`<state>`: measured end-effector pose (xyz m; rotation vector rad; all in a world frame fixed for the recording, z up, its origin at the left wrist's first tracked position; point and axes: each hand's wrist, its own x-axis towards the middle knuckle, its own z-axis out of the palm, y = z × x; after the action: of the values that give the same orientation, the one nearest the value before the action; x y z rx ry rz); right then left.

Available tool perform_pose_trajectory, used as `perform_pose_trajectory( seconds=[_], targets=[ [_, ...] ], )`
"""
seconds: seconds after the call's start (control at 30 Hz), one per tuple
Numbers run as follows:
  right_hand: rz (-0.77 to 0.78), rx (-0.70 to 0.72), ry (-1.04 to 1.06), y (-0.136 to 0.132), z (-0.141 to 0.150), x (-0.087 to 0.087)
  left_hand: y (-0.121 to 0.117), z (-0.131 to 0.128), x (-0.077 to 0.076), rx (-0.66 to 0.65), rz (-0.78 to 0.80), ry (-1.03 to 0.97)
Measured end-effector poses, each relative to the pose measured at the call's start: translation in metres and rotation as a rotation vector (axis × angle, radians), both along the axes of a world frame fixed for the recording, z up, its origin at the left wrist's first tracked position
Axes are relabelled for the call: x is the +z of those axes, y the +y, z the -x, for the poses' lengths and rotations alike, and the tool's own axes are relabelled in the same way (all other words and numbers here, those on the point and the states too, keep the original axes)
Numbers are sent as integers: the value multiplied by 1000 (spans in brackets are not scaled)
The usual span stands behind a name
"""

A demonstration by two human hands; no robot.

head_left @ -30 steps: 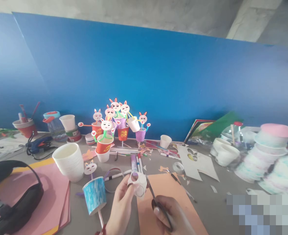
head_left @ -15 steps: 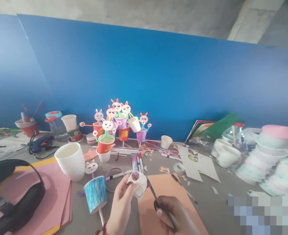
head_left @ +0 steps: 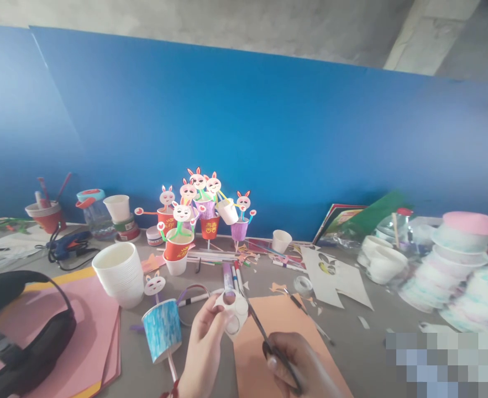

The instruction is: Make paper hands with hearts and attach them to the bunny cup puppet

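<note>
Between the thumb and fingers of my left hand (head_left: 206,345) is a small piece of white paper (head_left: 236,316) with drawn circles and a round hole near its top. My right hand (head_left: 291,359) grips a pair of dark-handled scissors (head_left: 260,326), whose blades point up and left to the paper's right edge. Whether the blades touch the paper I cannot tell. Beneath the scissors lies an orange sheet (head_left: 277,309). Left of my left hand a blue-painted paper cup (head_left: 163,330) is tilted on a straw, with a rabbit face (head_left: 155,284) above it.
Several rabbit-faced cup figures (head_left: 180,246) stand ahead. To the left are stacked white cups (head_left: 119,275), pink sheets (head_left: 90,326) and black headphones (head_left: 28,331). Markers (head_left: 229,279), a tape roll (head_left: 303,285), cut white card (head_left: 335,276) and painted cups (head_left: 455,271) lie farther back and right.
The white paper has tilted slightly in my left hand, showing its drawn circles more fully. My right hand and the scissors have hardly moved.
</note>
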<state>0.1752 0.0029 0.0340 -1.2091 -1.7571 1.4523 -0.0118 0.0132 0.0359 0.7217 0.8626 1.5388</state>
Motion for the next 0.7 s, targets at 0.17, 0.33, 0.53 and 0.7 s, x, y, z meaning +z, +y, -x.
perform_pose_trajectory(
  seconds=[0.17,0.33,0.53,0.7],
  targets=[
    [2,16,13,2,-3,-4,1,1,0,-17,-16,11],
    [48,28,50,4,-6,-10,1,2,-3,-7,0,-5],
    [25,49,48,3,-10,-9,0,3,-2,29,24,-12],
    [86,-44,9,0,-12,-16,-1,5,-3,56,48,-15]
  ],
)
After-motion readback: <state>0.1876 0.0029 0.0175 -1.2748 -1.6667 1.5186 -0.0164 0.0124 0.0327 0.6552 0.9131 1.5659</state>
